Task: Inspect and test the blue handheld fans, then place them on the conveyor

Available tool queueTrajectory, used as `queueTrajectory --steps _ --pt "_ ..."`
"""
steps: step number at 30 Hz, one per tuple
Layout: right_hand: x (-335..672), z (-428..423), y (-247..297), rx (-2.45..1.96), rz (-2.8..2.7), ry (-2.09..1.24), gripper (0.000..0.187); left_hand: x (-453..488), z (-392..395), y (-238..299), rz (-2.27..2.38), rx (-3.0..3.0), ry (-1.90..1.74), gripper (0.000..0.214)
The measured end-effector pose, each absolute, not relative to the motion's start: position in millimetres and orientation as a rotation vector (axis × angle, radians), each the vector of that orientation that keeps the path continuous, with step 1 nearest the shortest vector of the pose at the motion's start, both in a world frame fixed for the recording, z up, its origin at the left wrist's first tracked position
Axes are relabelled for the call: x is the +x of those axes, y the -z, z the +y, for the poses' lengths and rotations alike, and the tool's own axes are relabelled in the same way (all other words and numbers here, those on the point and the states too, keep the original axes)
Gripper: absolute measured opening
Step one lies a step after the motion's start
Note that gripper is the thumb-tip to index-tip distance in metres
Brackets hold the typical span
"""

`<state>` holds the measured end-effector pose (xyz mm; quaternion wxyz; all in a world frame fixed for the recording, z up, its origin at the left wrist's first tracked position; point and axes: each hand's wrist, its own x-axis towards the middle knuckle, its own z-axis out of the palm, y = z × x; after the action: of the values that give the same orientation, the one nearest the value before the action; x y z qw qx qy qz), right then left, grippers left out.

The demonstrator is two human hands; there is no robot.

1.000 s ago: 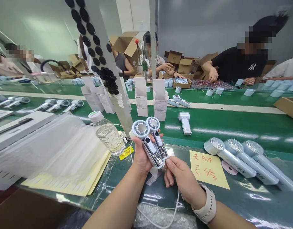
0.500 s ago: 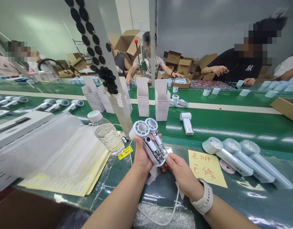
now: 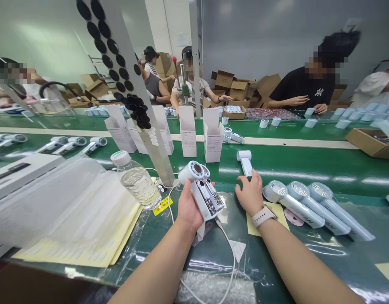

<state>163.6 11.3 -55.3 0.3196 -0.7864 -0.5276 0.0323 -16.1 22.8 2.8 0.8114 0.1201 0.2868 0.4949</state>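
My left hand (image 3: pixel 190 207) is wrapped around two light-blue handheld fans (image 3: pixel 202 198) held side by side. Their handles are uncovered, and circuit boards show inside. A white cable (image 3: pixel 228 240) runs up to the lower end of these fans. Over the near side of the belt, my right hand (image 3: pixel 250 193) reaches to another handheld fan (image 3: pixel 244 159) that lies there. Its thumb and fingers are apart around the lower end of that fan's handle; whether they touch it is hard to tell.
Three handheld fans (image 3: pixel 303 202) lie at right beside a yellow note (image 3: pixel 253 223). A water bottle (image 3: pixel 137 185) and a metal post (image 3: pixel 159 160) stand at left. White boxes (image 3: pixel 213 143) stand upright on the green belt (image 3: pixel 292 164). Co-workers sit across it.
My right hand has left the cable end by the two fans and moved forward and right to the fan on the belt. My left hand still holds the pair, now turned slightly.
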Motion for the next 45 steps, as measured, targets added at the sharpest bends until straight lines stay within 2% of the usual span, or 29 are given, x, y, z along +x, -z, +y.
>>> queueTrajectory --steps 9,18,23,30,34,40,42,45 --pt "180.0 61.3 51.3 -2.352 -1.284 0.001 0.038 -15.9 24.4 -3.8 0.621 0.252 -1.066 0.042" --pt "171.8 0.9 33.8 -2.218 -1.67 -0.023 0.039 -19.9 26.6 -2.0 0.57 0.237 -1.005 0.039" --pt "171.6 3.5 38.5 -2.279 -1.66 -0.008 0.038 -16.4 23.5 -3.1 0.579 0.303 -0.963 0.039" --pt "166.7 -6.2 34.8 -2.26 -1.676 0.007 0.034 -18.1 24.3 -9.0 0.651 0.284 -0.975 0.041" --pt "160.1 -40.0 25.5 -2.086 -1.867 -0.098 0.021 -20.6 26.7 -7.7 0.616 0.275 -1.045 0.037" --pt "152.3 -48.0 14.8 -1.901 -1.794 -0.203 0.05 -22.0 21.6 -5.0 0.541 0.391 -1.018 0.034" --pt "148.7 -46.1 15.1 -1.879 -1.757 -0.25 0.048 -21.5 16.6 -4.5 0.471 0.496 -0.992 0.035" --pt "145.1 -42.4 22.5 -1.825 -1.648 -0.195 0.031 -20.1 10.4 -3.4 0.4 0.604 -0.96 0.035"
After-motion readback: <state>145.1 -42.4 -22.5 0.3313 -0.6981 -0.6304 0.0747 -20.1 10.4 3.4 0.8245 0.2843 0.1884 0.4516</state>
